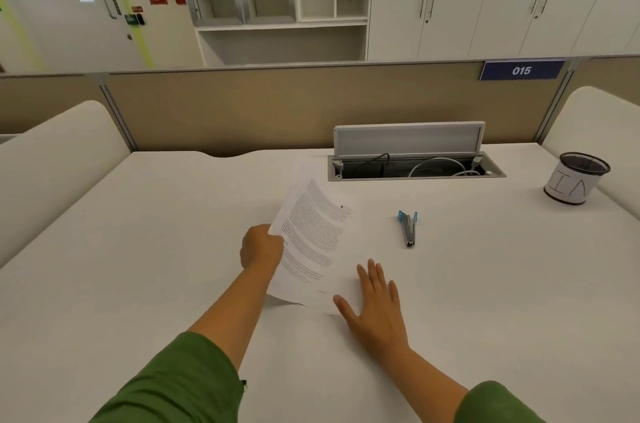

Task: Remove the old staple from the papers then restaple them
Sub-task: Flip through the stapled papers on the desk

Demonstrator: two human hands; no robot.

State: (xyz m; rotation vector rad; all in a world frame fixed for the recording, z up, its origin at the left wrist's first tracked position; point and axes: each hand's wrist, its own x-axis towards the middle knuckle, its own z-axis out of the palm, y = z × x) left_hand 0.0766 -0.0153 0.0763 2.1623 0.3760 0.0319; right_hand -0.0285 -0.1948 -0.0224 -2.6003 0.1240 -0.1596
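Observation:
A set of printed papers (311, 235) lies in the middle of the white desk. My left hand (261, 246) grips the left edge of the top sheets and lifts them, so they curl upward. My right hand (374, 304) rests flat, fingers spread, on the lower right part of the bottom sheet. A small dark spot (342, 206) shows near the papers' upper right corner; I cannot tell whether it is the staple. A grey stapler with blue ends (408, 227) lies on the desk to the right of the papers, apart from both hands.
An open cable tray (415, 169) with its lid raised sits at the back of the desk. A black mesh cup wrapped in white paper (575, 180) stands at the far right. A tan partition runs behind the desk.

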